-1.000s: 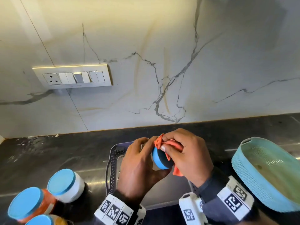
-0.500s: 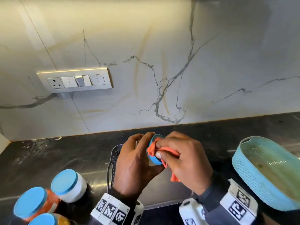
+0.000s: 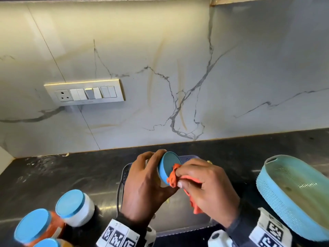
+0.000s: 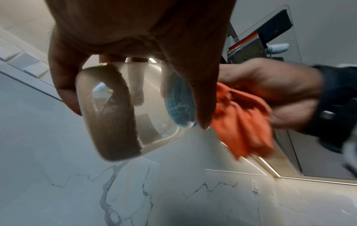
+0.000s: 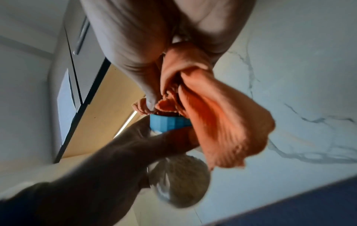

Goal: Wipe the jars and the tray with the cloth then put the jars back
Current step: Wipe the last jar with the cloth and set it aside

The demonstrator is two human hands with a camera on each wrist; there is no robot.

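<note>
My left hand (image 3: 147, 182) grips a clear jar (image 4: 125, 110) with a blue lid (image 3: 169, 166), held tilted above the grey-purple tray (image 3: 122, 184) so the lid faces up and right. A brown powder lies in the jar's bottom end. My right hand (image 3: 204, 189) pinches a bunched orange cloth (image 3: 175, 177) and presses it against the lid's lower right edge; the cloth's loose tail (image 5: 228, 126) hangs below. The left wrist view shows my thumb (image 4: 193, 85) across the jar's neck beside the cloth (image 4: 243, 122). Most of the jar is hidden behind my left hand in the head view.
Three blue-lidded jars stand at the lower left of the black counter: a white one (image 3: 74, 207), an orange one (image 3: 39, 229) and one at the frame's edge (image 3: 49, 244). A light blue basket (image 3: 292, 198) lies tilted at the right. A switch panel (image 3: 85, 92) is on the marble wall.
My left hand has turned the jar so its lid now faces upward. The cloth in my right hand has slid from over the lid's top to its lower right edge.
</note>
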